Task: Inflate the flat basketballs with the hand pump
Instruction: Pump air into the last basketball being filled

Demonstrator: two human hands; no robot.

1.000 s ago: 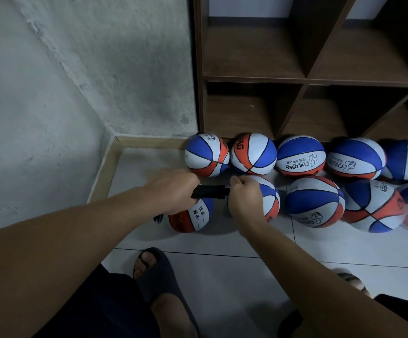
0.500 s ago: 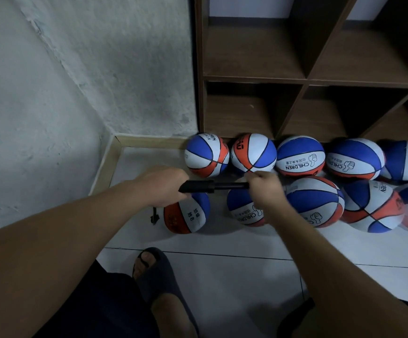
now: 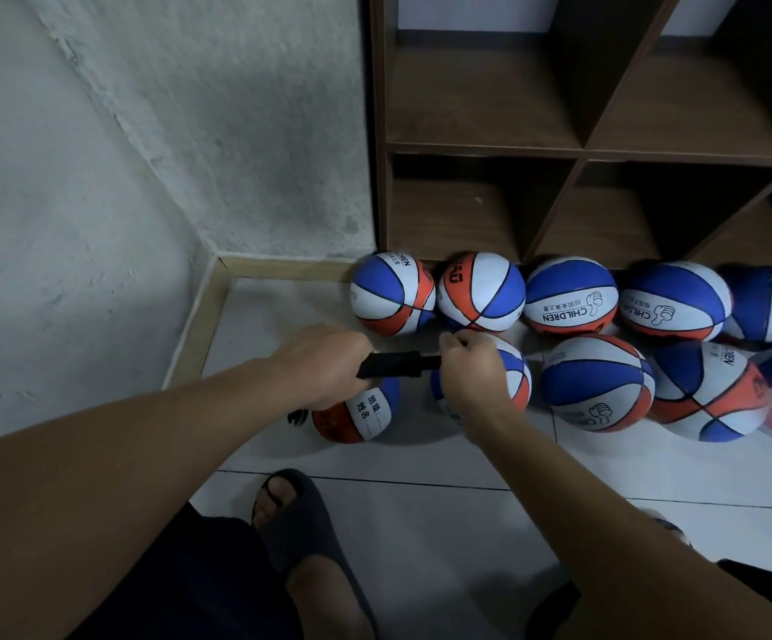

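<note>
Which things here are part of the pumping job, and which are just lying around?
In the job: hand pump, left hand, right hand, basketball under the left hand, other basketballs.
Just there: shelf unit, sandal, skirting board.

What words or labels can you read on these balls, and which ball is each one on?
"CHILDREN", upside down, on the third blue, white and orange back-row basketball, with a thumbs-up sign; the small characters above it are too blurred.
"CHILDREN" and a thumbs-up on the fourth back-row basketball.
"班级" and "姓名" on the orange and white basketball under the left hand.
Partial letters on other balls are unreadable.
</note>
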